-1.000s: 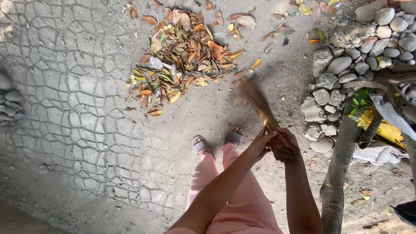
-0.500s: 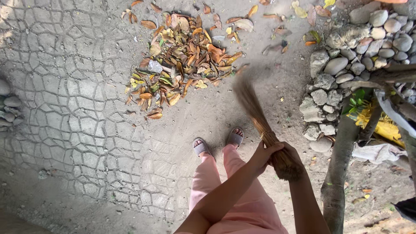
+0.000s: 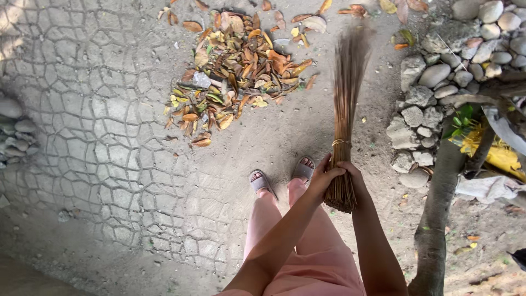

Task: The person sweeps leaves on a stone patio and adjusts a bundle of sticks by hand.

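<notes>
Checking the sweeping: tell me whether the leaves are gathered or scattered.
Mostly gathered: the leaves lie in one pile on the ground, with a few strays beyond it, near the stones.

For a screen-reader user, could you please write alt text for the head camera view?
Both hands, left hand and right hand, clasp a stick broom pointing ahead over cracked ground, beside a pile of dry leaves. Sandalled feet stand below; stones lie right.

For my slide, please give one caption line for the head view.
Both hands grip a stick broom beside a pile of dry leaves on cracked ground.
</notes>
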